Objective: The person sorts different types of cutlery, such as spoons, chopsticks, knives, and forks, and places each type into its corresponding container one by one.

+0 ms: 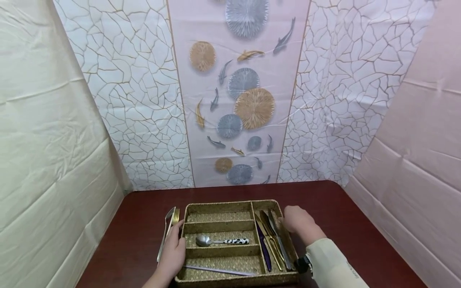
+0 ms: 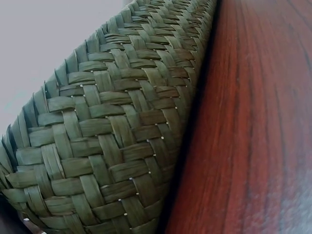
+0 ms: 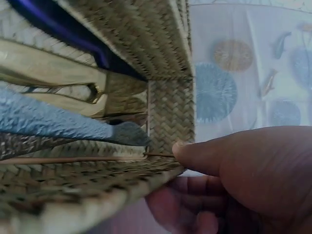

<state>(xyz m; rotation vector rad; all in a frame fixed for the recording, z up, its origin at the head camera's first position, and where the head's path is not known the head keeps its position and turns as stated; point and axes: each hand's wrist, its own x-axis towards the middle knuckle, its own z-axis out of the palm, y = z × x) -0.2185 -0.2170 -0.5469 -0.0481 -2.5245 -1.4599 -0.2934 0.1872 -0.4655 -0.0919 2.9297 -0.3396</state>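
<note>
A woven cutlery tray (image 1: 219, 204) with several compartments lies before me. At its left wall, my left hand (image 1: 173, 252) grips the side, with thumb and fingertips at the rim; the left wrist view shows only the tray's outer wall (image 2: 112, 122). My right hand (image 1: 299, 222) holds the far right corner, thumb (image 3: 204, 156) on the rim and fingers curled beneath it outside. A spoon (image 1: 203, 241) with a black-and-white handle lies in the middle compartment. The right compartment holds a purple utensil (image 1: 264, 250), gold utensils (image 1: 276, 250) and a textured grey utensil (image 3: 53, 119).
Slim metallic sticks (image 1: 219, 271) lie in the front left compartment. Left of the tray, a gold-tined fork (image 1: 175, 216) and a silver utensil (image 1: 166, 230) lie on the dark red table (image 1: 119, 236). Patterned cloth (image 1: 144, 100) hangs behind the table, with plain cloth on both sides.
</note>
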